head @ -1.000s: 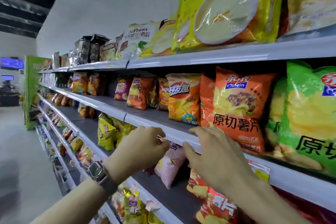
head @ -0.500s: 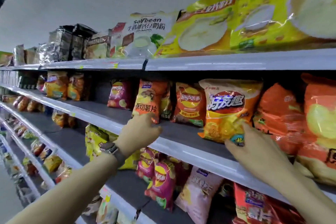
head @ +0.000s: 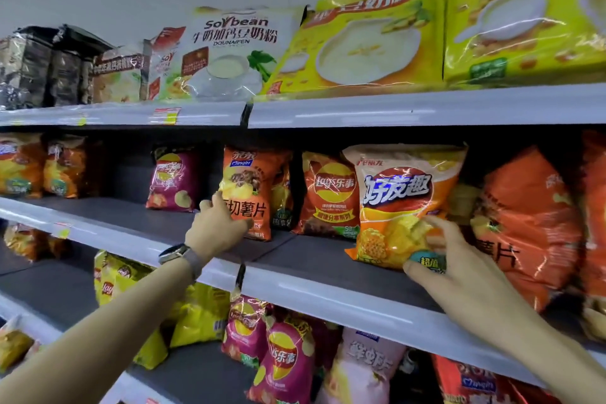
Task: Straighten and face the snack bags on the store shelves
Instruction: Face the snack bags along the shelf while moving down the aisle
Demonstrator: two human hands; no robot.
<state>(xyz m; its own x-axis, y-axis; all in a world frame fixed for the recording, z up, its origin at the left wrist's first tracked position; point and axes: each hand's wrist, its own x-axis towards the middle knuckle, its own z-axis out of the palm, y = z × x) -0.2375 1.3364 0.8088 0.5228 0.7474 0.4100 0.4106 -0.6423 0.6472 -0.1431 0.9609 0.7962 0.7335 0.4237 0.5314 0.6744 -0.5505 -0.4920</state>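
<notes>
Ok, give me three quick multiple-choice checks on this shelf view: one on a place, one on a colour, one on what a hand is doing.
1. The yellow honeycomb bag stands on:
A the top shelf
B the middle shelf
C the bottom shelf

2. The bag that the left hand touches is:
A green
B orange
C blue

3. The right hand:
A hangs free of the shelves
B lies flat on the shelf edge
C pinches the honeycomb bag's lower corner

Answers:
1 B: its base sits on the middle board.
2 B: the orange bag shows behind the knuckles.
3 C: thumb and fingers close on that corner.
</notes>
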